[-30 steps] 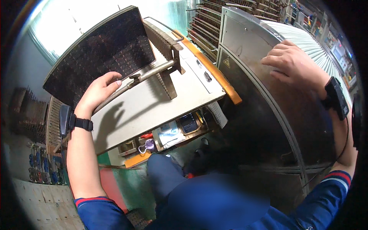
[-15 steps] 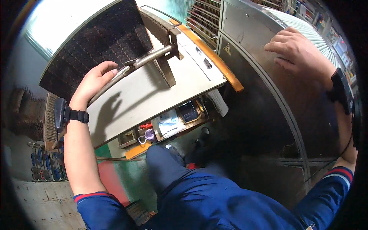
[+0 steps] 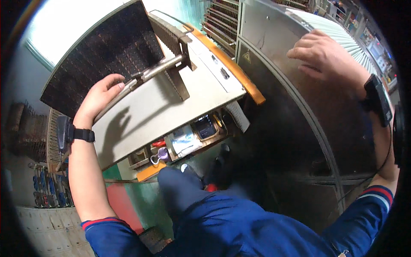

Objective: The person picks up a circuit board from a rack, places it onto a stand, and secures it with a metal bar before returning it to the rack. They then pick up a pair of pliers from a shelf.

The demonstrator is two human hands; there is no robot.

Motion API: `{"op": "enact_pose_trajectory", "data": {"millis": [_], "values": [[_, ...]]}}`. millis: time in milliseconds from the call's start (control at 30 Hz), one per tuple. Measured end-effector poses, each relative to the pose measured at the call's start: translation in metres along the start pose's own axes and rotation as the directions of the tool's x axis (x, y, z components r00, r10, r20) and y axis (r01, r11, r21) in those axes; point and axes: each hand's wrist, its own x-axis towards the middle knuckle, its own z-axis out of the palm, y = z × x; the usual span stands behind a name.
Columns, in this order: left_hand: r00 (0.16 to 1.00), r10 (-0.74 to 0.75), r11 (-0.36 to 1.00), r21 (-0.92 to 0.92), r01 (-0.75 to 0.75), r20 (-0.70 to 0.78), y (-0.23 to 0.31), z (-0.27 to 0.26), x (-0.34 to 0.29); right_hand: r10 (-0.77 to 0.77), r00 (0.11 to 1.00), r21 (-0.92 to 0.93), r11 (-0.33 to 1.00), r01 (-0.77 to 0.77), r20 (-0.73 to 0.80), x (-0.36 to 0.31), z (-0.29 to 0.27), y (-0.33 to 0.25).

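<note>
A large dark panel (image 3: 102, 55), speckled with rows of small marks, stands tilted in a metal rack with a slotted side bar (image 3: 169, 32). Along the near side of the rack runs a round metal rod (image 3: 160, 68). My left hand (image 3: 100, 96) is at the rod's left part, thumb and fingers apart; whether it touches the rod is hard to tell. Over the top of a grey metal machine cabinet (image 3: 274, 38) hovers my right hand (image 3: 323, 55), fingers loosely bent, thumb apart, nothing in it. Both wrists carry black strapped devices.
The rack stands on a white-topped table (image 3: 201, 85) with an orange edge strip (image 3: 231, 64). Beneath is an open drawer (image 3: 171, 152) with a purple-lidded item and papers. White ridged slats (image 3: 338, 32) lie beyond my right hand. More racks (image 3: 220, 21) stand behind.
The view has shifted slightly, so the table and rack sit a little further left. Both hands keep nearly the same pose.
</note>
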Motion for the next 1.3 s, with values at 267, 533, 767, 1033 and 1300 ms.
{"op": "enact_pose_trajectory", "data": {"millis": [267, 533, 767, 1033, 1300], "values": [[1.0, 0.004, 1.0, -0.003, -0.004, -0.002, 0.009, -0.001, 0.001, 0.018, 1.0, 0.014, 1.0, -0.018, -0.012, -0.002, -0.006, -0.003], [1.0, 0.01, 1.0, 0.017, -0.01, 0.012, 0.006, -0.005, -0.004, 0.04, 0.999, 0.044, 0.998, -0.041, 0.023, 0.004, -0.014, -0.008], [0.997, 0.067, 0.991, 0.122, -0.061, -0.05, 0.008, 0.004, 0.008, 0.014, 0.998, -0.048, 0.999, -0.011, 0.067, -0.001, -0.006, -0.013], [0.998, 0.056, 0.994, 0.099, -0.052, -0.033, -0.012, 0.001, 0.005, -0.192, 0.978, 0.545, 0.83, 0.116, 0.084, 0.035, 0.064, -0.138], [0.997, 0.071, 0.996, 0.056, -0.07, -0.021, -0.005, 0.004, 0.013, 0.49, 0.803, 0.705, 0.433, -0.562, 0.34, 0.042, 0.278, -0.238]]}}
